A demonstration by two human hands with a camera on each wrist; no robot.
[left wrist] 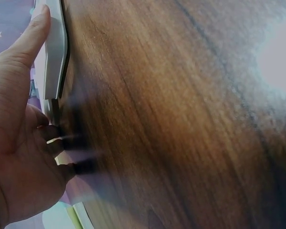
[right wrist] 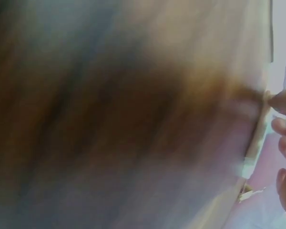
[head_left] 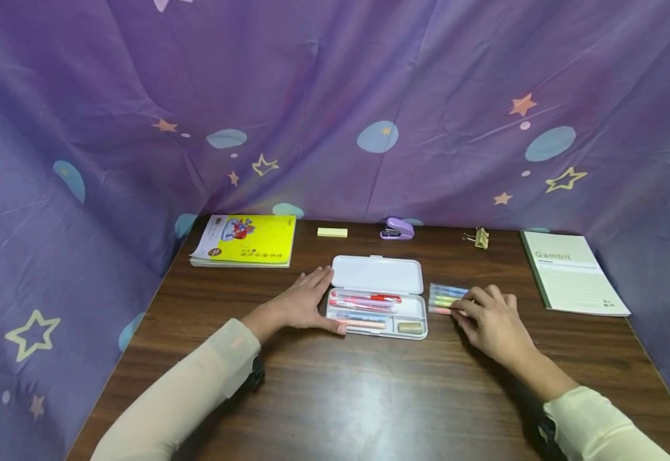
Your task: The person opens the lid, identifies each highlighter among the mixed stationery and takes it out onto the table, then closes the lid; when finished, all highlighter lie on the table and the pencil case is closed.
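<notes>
A white pencil case (head_left: pixel 377 275) lies with its lid folded back on the table. In its tray are red pens (head_left: pixel 364 302), a blue pen (head_left: pixel 364 316), a peach-coloured stick (head_left: pixel 360 324) and a beige block (head_left: pixel 410 328) in the front right compartment. My left hand (head_left: pixel 303 301) rests at the case's left side, fingers extended, thumb at the front left corner; the left wrist view shows the thumb along the case's edge (left wrist: pixel 56 52). Right of the case, my right hand (head_left: pixel 493 323) pinches the end of a flat pack of coloured strips (head_left: pixel 441 296), partly hidden under the fingers.
Along the back stand a yellow-covered book (head_left: pixel 260 240), a pale yellow sticky-note pad (head_left: pixel 332 232), a purple stapler (head_left: pixel 398 228) and a gold binder clip (head_left: pixel 481 238). A notebook (head_left: pixel 577 275) lies at the right. Purple patterned cloth (head_left: pixel 323 96) encloses the wooden table (head_left: pixel 341 397).
</notes>
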